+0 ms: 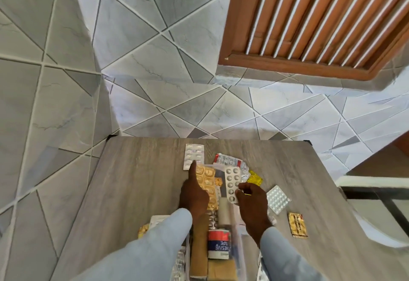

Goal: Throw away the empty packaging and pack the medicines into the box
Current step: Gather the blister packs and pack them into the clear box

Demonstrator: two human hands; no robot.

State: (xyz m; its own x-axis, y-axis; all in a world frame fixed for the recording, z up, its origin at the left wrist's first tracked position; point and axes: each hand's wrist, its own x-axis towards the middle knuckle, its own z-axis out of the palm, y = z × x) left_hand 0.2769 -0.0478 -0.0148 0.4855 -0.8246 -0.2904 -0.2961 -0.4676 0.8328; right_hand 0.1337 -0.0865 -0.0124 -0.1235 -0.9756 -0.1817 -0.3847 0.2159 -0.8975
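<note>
Grey wood-grain table holds scattered medicines while the right hand pinches a silver round-pill blister strip over the clear plastic box, the left hand presses one straight finger on a white blister card; sorting seems underway, next lowering the strip in.

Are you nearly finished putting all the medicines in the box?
Not yet. The clear box already holds a tape roll. The right hand pinches a silver blister pack; the left hand points. The white pill sheet and yellow sachet lie outside on the table.
</note>
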